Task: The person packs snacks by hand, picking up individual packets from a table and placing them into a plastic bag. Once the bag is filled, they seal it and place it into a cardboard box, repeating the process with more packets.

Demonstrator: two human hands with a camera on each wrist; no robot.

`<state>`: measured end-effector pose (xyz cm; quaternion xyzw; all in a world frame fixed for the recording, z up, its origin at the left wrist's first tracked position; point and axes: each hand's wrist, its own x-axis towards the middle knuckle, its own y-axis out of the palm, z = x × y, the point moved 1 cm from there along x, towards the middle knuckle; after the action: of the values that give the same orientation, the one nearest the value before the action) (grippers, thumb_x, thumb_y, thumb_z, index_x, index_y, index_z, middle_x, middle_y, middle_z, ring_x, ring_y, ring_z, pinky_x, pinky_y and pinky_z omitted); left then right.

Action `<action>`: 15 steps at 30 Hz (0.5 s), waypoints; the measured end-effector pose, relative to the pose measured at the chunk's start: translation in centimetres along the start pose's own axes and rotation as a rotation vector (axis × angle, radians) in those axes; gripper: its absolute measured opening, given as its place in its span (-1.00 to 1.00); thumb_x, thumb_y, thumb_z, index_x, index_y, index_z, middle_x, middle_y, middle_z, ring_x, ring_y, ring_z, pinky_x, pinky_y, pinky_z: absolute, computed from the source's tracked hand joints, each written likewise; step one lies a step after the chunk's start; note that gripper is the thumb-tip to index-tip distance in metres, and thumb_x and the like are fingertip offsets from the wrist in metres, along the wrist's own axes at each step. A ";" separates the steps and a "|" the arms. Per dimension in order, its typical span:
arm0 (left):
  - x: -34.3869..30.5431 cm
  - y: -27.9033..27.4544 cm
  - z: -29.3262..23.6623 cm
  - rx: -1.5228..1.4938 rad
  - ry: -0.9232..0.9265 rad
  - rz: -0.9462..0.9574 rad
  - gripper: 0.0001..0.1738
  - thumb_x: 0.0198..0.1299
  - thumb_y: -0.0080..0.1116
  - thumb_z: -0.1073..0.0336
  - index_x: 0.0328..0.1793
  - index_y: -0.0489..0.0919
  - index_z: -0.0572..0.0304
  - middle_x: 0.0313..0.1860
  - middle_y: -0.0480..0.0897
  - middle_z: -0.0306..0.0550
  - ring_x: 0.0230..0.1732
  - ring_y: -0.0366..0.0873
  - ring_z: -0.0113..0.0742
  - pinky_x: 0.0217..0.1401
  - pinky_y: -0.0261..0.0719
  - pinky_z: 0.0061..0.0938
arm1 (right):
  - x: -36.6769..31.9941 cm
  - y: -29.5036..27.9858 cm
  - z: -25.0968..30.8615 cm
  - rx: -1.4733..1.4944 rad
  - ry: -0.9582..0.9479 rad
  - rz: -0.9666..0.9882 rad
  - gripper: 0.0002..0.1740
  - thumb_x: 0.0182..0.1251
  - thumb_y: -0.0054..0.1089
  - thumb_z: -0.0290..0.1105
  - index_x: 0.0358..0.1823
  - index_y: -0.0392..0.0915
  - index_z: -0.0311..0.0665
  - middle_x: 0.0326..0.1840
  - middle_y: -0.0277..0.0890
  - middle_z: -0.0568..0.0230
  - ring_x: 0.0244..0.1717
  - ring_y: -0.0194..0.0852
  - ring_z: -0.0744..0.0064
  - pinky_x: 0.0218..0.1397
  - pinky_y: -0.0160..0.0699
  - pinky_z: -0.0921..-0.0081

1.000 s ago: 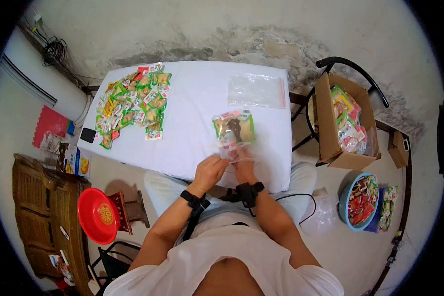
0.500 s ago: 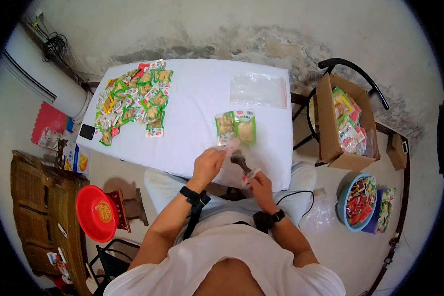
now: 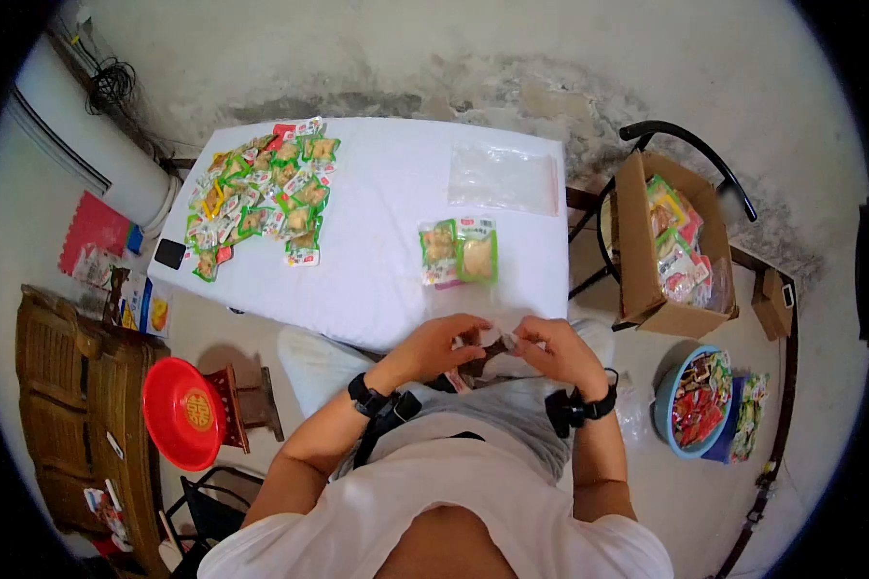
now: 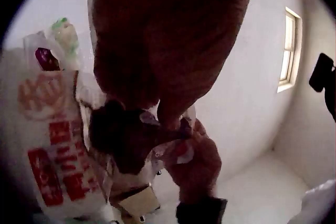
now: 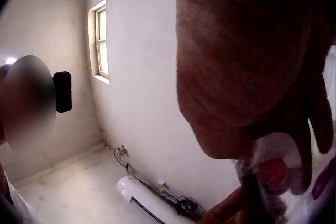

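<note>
In the head view, at the table's near edge, my left hand [image 3: 433,349] curls its thumb and fingers round a dark brown, drumstick-shaped food pack [image 3: 475,365]. My right hand [image 3: 562,355] pinches the pack's clear, red-marked wrapper from the other side. The left wrist view shows the dark pack [image 4: 126,134] between both hands, partly hidden by the left palm. A clear bag [image 3: 452,301] lies just beyond the hands; a whitish film with red print [image 4: 58,150] fills the left wrist view's left side. Two green-edged snack packs [image 3: 476,259] lie beyond it.
Many small snack packs [image 3: 261,198] are heaped on the white table's left part, near a black phone [image 3: 170,254]. Flat clear bags [image 3: 504,179] lie at the back right. A cardboard box [image 3: 642,246] and blue basin [image 3: 666,410] stand right; a red basin [image 3: 169,415] stands left.
The dark pack came off the two snack packs and moved toward my body. My right hand swung right, then back up beside the left; both hands now hold the pack near the table edge.
</note>
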<state>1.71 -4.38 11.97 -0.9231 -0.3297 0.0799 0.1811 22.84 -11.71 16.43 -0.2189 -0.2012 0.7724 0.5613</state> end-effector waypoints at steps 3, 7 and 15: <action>-0.3 0.1 2.2 -0.280 -0.127 0.006 -0.81 0.18 0.10 0.41 -0.07 0.52 0.20 -0.35 0.60 -0.25 -0.35 0.50 -0.52 -0.26 0.50 -0.60 | 1.7 2.7 -2.1 0.688 -0.018 -0.279 -0.79 0.31 0.05 -0.31 -0.25 0.38 -0.34 -0.28 0.53 0.26 -0.33 0.53 0.46 -0.21 0.48 0.56; -0.5 -0.1 2.9 -0.761 -0.209 -0.371 -0.97 0.23 0.07 0.34 -0.25 0.49 0.08 -0.42 0.55 -0.32 -0.48 0.41 -0.62 -0.44 0.36 -0.71 | 2.0 7.4 -4.5 0.886 -0.041 -0.419 -0.54 0.36 -0.01 -0.22 0.19 0.23 -0.28 -0.04 0.49 0.19 -0.06 0.53 0.30 -0.05 0.51 0.47; 0.4 2.1 3.9 -0.901 -0.253 -0.389 -0.79 0.17 0.16 0.25 -0.13 0.45 0.10 -0.28 0.55 -0.19 -0.21 0.51 -0.37 -0.18 0.47 -0.49 | -1.3 10.6 -6.1 1.125 0.120 -0.458 -0.73 0.39 -0.04 -0.25 -0.08 0.40 -0.31 -0.27 0.53 0.25 -0.26 0.56 0.38 -0.13 0.58 0.42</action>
<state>2.19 -4.53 7.60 -0.8143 -0.5165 0.0057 -0.2649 18.37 -15.66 5.62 0.1169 0.2275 0.6061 0.7531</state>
